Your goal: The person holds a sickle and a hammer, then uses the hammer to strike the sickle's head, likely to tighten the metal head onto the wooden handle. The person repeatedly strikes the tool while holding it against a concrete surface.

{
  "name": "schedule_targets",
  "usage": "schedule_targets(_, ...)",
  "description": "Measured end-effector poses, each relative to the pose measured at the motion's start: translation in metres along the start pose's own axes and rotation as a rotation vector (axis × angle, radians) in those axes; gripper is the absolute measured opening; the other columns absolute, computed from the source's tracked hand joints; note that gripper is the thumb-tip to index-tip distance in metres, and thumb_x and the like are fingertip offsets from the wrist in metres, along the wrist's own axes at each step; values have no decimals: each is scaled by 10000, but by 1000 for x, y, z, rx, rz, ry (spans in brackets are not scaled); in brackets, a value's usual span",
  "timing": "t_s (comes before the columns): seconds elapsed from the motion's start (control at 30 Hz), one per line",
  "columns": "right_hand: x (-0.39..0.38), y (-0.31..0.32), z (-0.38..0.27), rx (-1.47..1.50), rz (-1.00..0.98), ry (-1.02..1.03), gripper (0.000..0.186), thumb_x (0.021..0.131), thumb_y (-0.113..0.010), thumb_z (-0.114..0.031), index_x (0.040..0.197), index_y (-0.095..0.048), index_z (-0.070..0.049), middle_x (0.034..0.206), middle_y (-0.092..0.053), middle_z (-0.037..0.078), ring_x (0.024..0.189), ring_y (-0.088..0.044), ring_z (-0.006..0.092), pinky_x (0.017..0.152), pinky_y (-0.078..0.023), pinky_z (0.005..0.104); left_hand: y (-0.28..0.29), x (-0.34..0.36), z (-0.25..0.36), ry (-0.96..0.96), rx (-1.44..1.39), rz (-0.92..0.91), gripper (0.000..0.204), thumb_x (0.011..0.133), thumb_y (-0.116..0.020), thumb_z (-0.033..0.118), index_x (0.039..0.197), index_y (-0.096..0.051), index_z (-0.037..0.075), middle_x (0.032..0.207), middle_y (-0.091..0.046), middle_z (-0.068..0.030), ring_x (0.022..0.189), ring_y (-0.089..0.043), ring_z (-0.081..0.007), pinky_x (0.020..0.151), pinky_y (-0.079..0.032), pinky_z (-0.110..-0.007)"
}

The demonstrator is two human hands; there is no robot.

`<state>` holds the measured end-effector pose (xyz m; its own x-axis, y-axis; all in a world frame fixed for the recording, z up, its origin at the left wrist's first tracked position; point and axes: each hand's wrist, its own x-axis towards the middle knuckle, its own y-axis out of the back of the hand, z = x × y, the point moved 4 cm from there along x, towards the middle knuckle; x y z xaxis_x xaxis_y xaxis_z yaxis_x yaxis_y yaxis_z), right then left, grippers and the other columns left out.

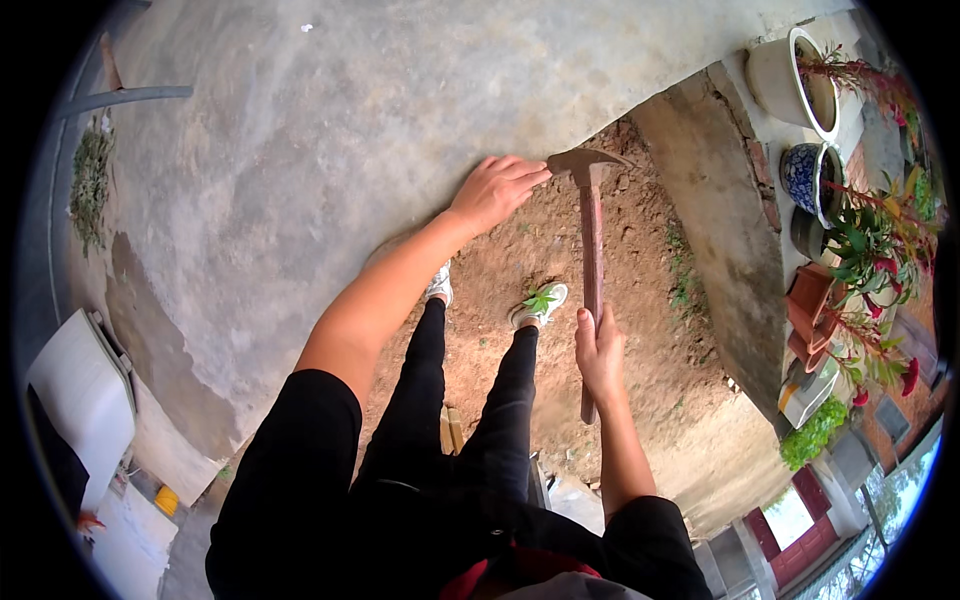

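My right hand [600, 355] is wrapped round the lower part of the reddish wooden handle of a hammer [592, 225]. Its rusty metal head is at the far end, with a blunt face toward the left and a tapering, slightly curved claw toward the right. Beside the blunt face, my left hand [497, 193] rests at the edge of the grey concrete slab [300, 130], fingers stretched forward and close together. The fingertips come right up to the hammer head; whether they touch it I cannot tell. No object shows under the left fingers.
I stand on bare reddish soil [500, 250], a small green plant [540, 299] by my right shoe. A low concrete wall [690, 180] borders the right, with a white pot [765, 85], a blue-patterned pot [800, 178] and flowering plants. A white chair-like object [85, 400] is far left.
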<state>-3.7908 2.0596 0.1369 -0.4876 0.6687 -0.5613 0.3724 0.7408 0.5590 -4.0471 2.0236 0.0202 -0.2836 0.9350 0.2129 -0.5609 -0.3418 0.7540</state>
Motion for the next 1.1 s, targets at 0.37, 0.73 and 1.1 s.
schedule_targets(0.37, 3, -4, 8, 12, 42, 3, 280, 1002, -534, -268, 995, -527, 12, 624, -574, 207, 553, -607, 346, 516, -439, 430, 4, 5, 4, -31, -11, 25, 380, 827, -675, 115, 1205, -647, 146, 1230, -612, 18, 1163, -535, -207, 961, -464, -370)
schedule_targets(0.73, 1, -3, -7, -46, 69, 44, 278, 1000, -539, -261, 979, -527, 16, 632, -569, 244, 565, -612, 391, 512, -444, 439, 1, 2, 0, -1, 13, 2, 373, 848, -668, 142, 1221, -653, 159, 1207, -618, -4, 1152, -546, -214, 975, -459, -375)
schedule_targets(1.1, 0, -5, 9, 100, 93, 17, 298, 1011, -521, -291, 960, -531, 2, 595, -524, 49, 546, -526, 132, 492, -416, 330, 3, 3, 2, -18, 18, 30, 359, 854, -649, 140, 1212, -642, 160, 1184, -631, 18, 1136, -555, -185, 949, -447, -363)
